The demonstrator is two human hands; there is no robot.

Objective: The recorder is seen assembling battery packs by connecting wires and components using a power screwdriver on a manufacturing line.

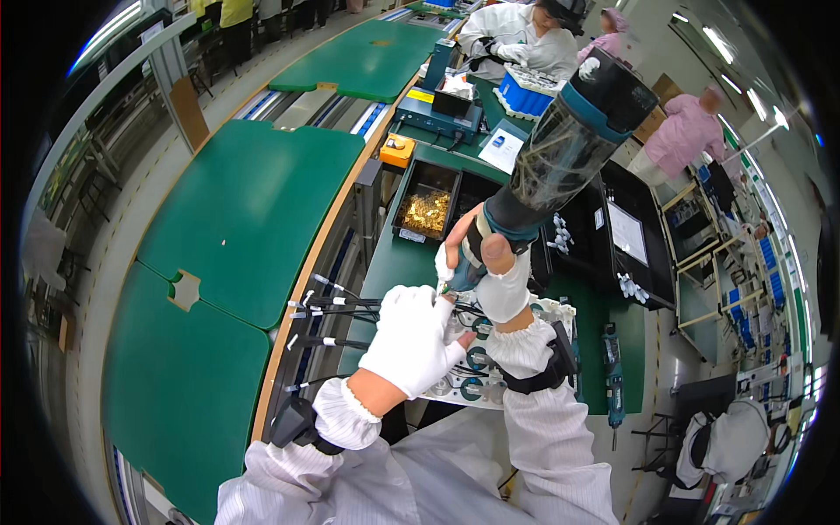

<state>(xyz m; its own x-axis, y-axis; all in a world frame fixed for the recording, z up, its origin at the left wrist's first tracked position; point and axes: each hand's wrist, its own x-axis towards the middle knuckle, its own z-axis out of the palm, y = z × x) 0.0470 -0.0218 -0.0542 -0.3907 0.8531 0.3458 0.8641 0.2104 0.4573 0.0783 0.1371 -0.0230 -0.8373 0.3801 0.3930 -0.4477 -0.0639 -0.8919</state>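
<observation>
My right hand (501, 282), in a white fingerless glove, is wrapped round a large teal and black electric screwdriver (560, 153). It slants from the upper right down to the left, its lower tip mostly hidden by my hands. My left hand (413, 337), gloved alike, lies over a white plate (490, 398) with its thumb spread to the right. One bare fingertip reaches up beside the screwdriver's lower end; the other fingers are hidden. Round dark-teal parts (478, 358) sit in the plate. Black cables (346, 303) with white tags run out to its left.
A black bin of brass-coloured small parts (426, 213) stands beyond my hands, near an orange box (396, 150). Another teal screwdriver (614, 372) lies at right. Black trays (630, 232) flank the bench. Green boards (236, 219) line the left. A co-worker (525, 39) sits across.
</observation>
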